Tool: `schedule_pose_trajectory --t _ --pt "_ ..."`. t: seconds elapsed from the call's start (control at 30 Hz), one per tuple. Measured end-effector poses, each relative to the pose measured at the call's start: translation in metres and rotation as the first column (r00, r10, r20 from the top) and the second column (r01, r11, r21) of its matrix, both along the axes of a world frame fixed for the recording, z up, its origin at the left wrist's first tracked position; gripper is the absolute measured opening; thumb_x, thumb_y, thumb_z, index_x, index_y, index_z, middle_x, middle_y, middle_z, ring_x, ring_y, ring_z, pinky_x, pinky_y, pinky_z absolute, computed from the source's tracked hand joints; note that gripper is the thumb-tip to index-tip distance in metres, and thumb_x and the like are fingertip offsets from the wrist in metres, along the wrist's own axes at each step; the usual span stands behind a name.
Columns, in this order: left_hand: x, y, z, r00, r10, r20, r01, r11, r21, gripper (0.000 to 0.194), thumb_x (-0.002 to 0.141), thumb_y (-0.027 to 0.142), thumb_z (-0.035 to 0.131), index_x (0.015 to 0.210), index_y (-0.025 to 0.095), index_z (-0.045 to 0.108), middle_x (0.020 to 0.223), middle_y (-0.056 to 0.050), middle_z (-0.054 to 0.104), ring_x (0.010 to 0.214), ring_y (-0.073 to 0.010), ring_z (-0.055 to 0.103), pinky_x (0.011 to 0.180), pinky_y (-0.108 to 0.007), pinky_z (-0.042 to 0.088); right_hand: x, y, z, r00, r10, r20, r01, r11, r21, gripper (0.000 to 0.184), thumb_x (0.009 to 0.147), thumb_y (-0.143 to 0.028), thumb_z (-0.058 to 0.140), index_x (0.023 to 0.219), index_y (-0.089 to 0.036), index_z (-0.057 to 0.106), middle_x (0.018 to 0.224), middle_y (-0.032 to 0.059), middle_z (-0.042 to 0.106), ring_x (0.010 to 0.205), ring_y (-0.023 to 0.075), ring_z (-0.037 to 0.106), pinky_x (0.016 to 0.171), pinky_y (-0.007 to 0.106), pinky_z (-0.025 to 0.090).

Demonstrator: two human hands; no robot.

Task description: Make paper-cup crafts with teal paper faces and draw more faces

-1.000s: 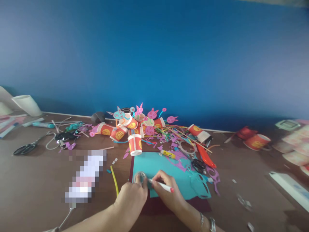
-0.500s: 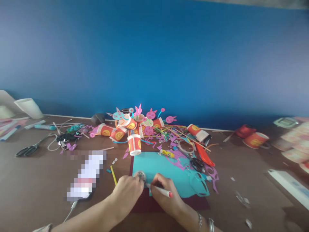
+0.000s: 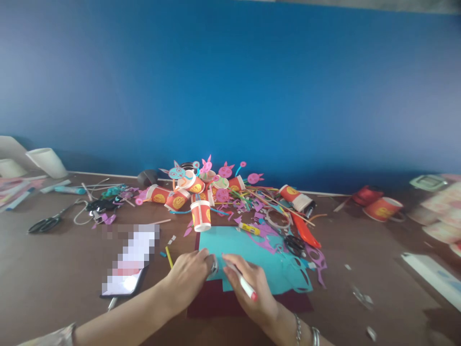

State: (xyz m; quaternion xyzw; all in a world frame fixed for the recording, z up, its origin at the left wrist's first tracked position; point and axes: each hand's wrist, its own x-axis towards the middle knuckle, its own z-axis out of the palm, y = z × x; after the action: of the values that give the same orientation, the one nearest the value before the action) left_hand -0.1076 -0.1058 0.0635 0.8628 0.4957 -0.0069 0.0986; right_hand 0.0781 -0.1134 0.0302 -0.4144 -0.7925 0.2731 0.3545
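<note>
My left hand (image 3: 189, 278) presses a small clear tape roll (image 3: 213, 265) down on a teal paper sheet (image 3: 248, 254) that lies over a dark maroon sheet (image 3: 216, 302). My right hand (image 3: 252, 288) grips a white marker with a red end (image 3: 244, 285), its tip against the roll's right side. Both hands meet at the sheet's lower left part. Fingers hide most of the roll.
A heap of red paper cups (image 3: 200, 215), pink and teal cut-outs and sticks lies behind the sheet. A phone (image 3: 127, 269) lies left, black scissors (image 3: 45, 223) far left, red scissors (image 3: 304, 230) right, more cups (image 3: 382, 209) far right.
My left hand has slid over the tape roll and covers more of it. The marker has swung from nearly level to slanting down-right. The view has drifted slightly.
</note>
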Motion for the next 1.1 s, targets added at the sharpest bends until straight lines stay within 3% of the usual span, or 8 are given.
schedule_pose_trajectory --t 0.1,0.27,0.57,0.73,0.83,0.97,1.1 --pt "-0.001 0.002 -0.001 0.999 -0.008 0.04 0.008 1.0 0.004 0.025 0.087 0.008 0.037 0.091 0.018 0.059 0.093 -0.007 0.061 0.085 -0.0177 0.06 0.076 -0.027 0.046 -0.011 0.004 0.003 0.994 0.035 0.104 -0.044 0.996 0.084 0.029 0.079 -0.012 0.054 0.105 -0.022 0.052 0.096 0.0051 0.063 0.09 0.0209 0.058 0.078 0.032 0.046" --pt "0.0 0.004 -0.003 0.989 0.091 0.114 -0.094 0.995 0.022 0.018 0.08 0.007 0.047 0.088 0.015 0.061 0.098 -0.009 0.059 0.095 -0.0229 0.055 0.085 -0.034 0.045 -0.032 0.006 -0.004 0.979 -0.088 0.184 0.066 0.99 0.121 0.051 0.066 -0.011 0.062 0.113 -0.017 0.044 0.102 0.0094 0.058 0.095 0.0266 0.054 0.081 0.041 0.045" --pt "-0.007 0.023 0.005 0.989 0.11 0.104 -0.095 0.986 -0.139 0.01 0.073 0.012 0.052 0.077 0.015 0.061 0.09 -0.009 0.062 0.086 -0.0211 0.059 0.075 -0.029 0.045 -0.035 0.01 -0.01 0.962 -0.095 0.256 0.081 0.995 0.062 0.042 0.065 -0.012 0.062 0.103 -0.02 0.044 0.093 0.0056 0.06 0.086 0.0256 0.056 0.075 0.04 0.043" --pt "-0.004 0.041 0.003 0.997 0.059 0.057 -0.051 0.99 -0.132 0.013 0.067 0.008 0.049 0.066 0.016 0.059 0.066 -0.005 0.061 0.064 -0.0181 0.057 0.056 -0.026 0.038 -0.034 0.011 -0.017 0.967 -0.125 0.22 0.109 0.991 0.083 0.044 0.065 -0.012 0.063 0.104 -0.021 0.044 0.093 0.0053 0.061 0.086 0.0252 0.057 0.074 0.038 0.044" --pt "-0.002 0.042 -0.001 0.996 0.064 0.061 -0.057 0.993 -0.106 0.013 0.068 0.011 0.047 0.065 0.016 0.059 0.064 -0.005 0.06 0.06 -0.0161 0.055 0.054 -0.025 0.036 -0.031 0.011 -0.02 0.975 -0.142 0.171 0.127 0.987 0.097 0.047 0.067 -0.014 0.063 0.108 -0.021 0.042 0.096 0.0065 0.061 0.09 0.0255 0.058 0.077 0.039 0.046" --pt "-0.001 0.043 -0.006 0.998 0.037 0.052 -0.032 0.995 -0.097 0.016 0.073 0.013 0.047 0.067 0.014 0.062 0.066 -0.006 0.061 0.062 -0.0165 0.056 0.057 -0.025 0.039 -0.022 0.006 -0.008 0.981 -0.139 0.135 0.11 0.973 0.205 0.04 0.077 -0.015 0.055 0.114 -0.018 0.041 0.102 0.0104 0.06 0.096 0.0256 0.058 0.081 0.04 0.047" --pt "0.001 0.047 -0.009 0.999 0.045 0.032 -0.041 0.994 -0.102 0.015 0.071 0.012 0.05 0.062 0.013 0.062 0.071 -0.008 0.064 0.066 -0.0186 0.059 0.061 -0.027 0.043 -0.021 -0.012 0.005 0.972 -0.075 0.221 0.016 0.967 0.256 0.025 0.081 -0.007 0.042 0.101 -0.02 0.05 0.083 0.0058 0.062 0.076 0.0216 0.06 0.067 0.034 0.048"
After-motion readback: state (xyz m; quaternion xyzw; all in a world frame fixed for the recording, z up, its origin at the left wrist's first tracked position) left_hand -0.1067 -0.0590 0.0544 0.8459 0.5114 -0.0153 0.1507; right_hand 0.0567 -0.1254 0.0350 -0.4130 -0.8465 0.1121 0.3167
